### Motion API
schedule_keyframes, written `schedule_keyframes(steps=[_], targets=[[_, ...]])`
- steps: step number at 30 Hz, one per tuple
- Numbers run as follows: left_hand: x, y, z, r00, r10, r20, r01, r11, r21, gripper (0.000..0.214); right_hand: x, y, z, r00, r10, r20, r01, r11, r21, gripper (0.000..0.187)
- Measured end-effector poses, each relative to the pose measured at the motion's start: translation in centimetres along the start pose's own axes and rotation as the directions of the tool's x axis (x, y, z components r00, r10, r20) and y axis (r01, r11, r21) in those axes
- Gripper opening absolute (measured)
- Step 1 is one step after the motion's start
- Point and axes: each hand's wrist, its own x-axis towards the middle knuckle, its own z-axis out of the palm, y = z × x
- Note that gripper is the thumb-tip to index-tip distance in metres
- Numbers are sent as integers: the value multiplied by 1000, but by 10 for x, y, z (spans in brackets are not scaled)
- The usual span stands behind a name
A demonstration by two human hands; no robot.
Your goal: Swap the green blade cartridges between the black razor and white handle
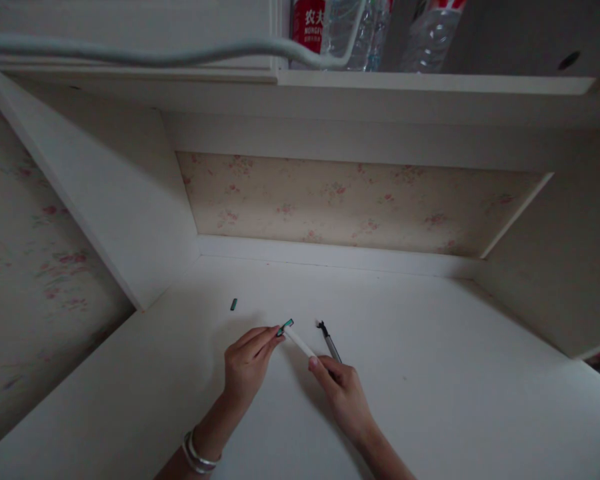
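My left hand (247,363) pinches the far end of a white pen barrel (300,344), right by its small green end piece (285,326). My right hand (343,390) grips the near end of the same barrel. In its fingers it also holds a thin grey refill (330,343) with a dark tip that points away from me. Both hands hover just above the white desk top (430,373). A small green cap piece (234,304) lies alone on the desk, to the left of and beyond my left hand.
The desk sits in a recess with white side panels (130,220) and a floral back wall (355,200). Overhead, a shelf (430,83) carries plastic water bottles (350,30). A pale cable (130,53) runs across the top. Silver bangles (197,457) circle my left wrist.
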Motion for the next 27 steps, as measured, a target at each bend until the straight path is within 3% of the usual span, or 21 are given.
schedule_keyframes(steps=[4,9,15,20,27], targets=[[0,0,1,1000,-5,7,5,1000,0,18,0,0,0,998,33,-62,-34,999,-15,48],[1,0,3,1000,-11,4,11,1000,-22,16,-1,-1,4,999,-10,37,10,1000,-5,46],[-1,-1,3,1000,-10,13,11,999,-39,19,1,3,3,997,34,-63,-34,999,4,49],[-1,1,4,994,-100,41,103,992,-77,15,-1,1,7,1000,8,27,-8,1000,13,47],[0,5,5,984,-169,58,174,978,-117,15,1,7,8,993,33,-116,-36,999,-27,46]])
